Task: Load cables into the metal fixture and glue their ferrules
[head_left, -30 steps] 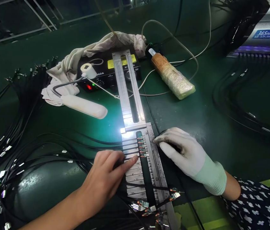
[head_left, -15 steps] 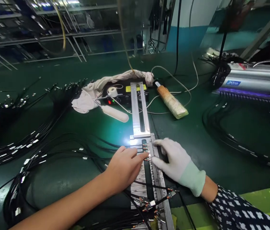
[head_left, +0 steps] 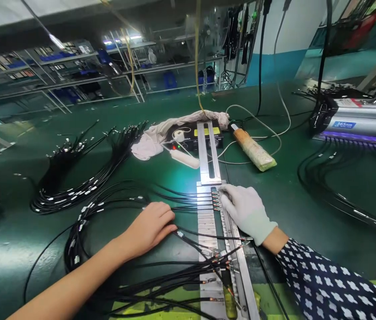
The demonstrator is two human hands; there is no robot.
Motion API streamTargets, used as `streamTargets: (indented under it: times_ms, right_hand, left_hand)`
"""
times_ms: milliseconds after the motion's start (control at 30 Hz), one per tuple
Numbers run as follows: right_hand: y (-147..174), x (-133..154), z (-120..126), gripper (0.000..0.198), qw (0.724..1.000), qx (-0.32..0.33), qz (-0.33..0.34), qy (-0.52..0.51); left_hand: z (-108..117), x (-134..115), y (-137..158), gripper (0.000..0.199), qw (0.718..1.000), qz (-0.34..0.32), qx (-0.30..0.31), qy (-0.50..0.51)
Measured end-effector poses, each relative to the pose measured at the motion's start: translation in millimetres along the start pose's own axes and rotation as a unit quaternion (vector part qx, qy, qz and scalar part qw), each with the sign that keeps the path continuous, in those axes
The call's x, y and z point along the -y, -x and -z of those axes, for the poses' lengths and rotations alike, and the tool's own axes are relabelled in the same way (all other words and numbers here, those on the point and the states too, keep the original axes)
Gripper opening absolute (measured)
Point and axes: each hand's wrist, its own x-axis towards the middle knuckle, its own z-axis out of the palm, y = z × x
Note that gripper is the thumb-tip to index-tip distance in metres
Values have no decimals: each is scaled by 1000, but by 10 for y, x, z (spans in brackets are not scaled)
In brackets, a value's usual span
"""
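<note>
My bare left hand (head_left: 151, 226) is curled palm down on black cables (head_left: 191, 233), left of a long slotted metal fixture (head_left: 208, 220). One cable runs out from under its thumb toward the fixture. My right hand (head_left: 246, 209), in a white glove with a pale green cuff, rests at the fixture's right rail. Its thumb and index finger are bent close together beside a row of small connectors (head_left: 216, 200) on the cable ends. Whatever lies between those fingertips is hidden. More loose cable ends with bare orange wires (head_left: 230, 264) lie across the fixture's near part.
Beyond the fixture stand a black control box (head_left: 193, 143), a white cloth (head_left: 148, 142) and a tape-wrapped tool (head_left: 254, 151). A lit white lamp (head_left: 184, 158) lies beside them. Cable bundles (head_left: 84, 191) spread left. At right is a silver 365nm lamp unit (head_left: 364, 118) with purple light.
My left hand has moved left, away from the connectors, to the cables. My right hand's thumb and index finger have drawn closer together at the rail. The view has shifted.
</note>
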Motion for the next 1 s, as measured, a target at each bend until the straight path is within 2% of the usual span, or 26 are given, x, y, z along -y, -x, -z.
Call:
streamTargets:
  times_ms: [167,367,467,600,767,867,1000]
  right_hand:
    - [-101,-84,18,24,999,5,2,-50]
    - [133,-300,141,36,985,13,-38,-169]
    - [208,-358,148,36,976,11,-62,-209]
    - [148,-368,106,32,970,12,-88,-226]
    - [25,-393,76,30,969,19,-98,-228]
    - [10,-424,80,30,967,27,-107,-230]
    - [10,-437,98,29,963,38,-119,-238]
  left_hand:
    - [15,42,82,28,999,-5,3,-34]
    - [148,162,479,28,999,14,19,-31]
    - [140,204,533,29,999,33,9,-24]
    - [22,-27,293,15,999,37,-18,8]
    - [-167,-447,-170,18,997,23,-43,58]
    - [-222,-469,-301,15,996,21,-53,68]
    - [-186,-331,-302,22,997,0,-62,49]
